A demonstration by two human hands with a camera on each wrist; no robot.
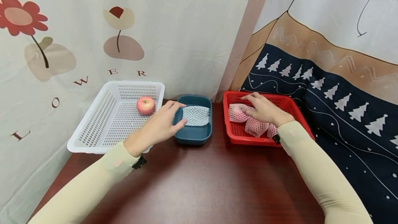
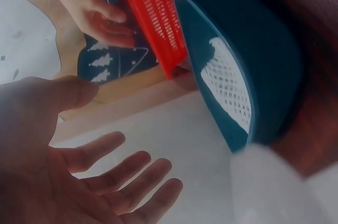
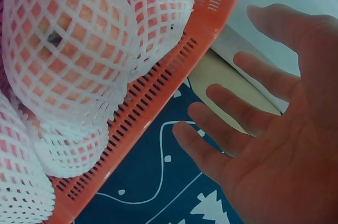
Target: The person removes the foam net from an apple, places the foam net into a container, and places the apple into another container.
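Note:
My left hand [image 1: 160, 122] hovers between the white basket and the blue bin [image 1: 193, 136], fingers spread and holding nothing. Inside that bin lies a white foam net sleeve [image 1: 196, 116], flat and without fruit. A bare red apple [image 1: 145, 105] sits in the white basket [image 1: 90, 127], just beyond the left hand. Over the red basket [image 1: 245, 141] is my right hand [image 1: 264, 109], its fingers apart and nothing in them. Several apples in foam nets [image 3: 68, 39] fill part of the red basket under it; the hand and forearm hide some of them in the head view.
All three containers stand in a row along the back of the dark red wooden table [image 1: 199, 182]. Behind them hangs a pale curtain [image 1: 186, 37] with flower prints. A dark blue printed cloth [image 1: 342, 113] borders the red basket on the right.

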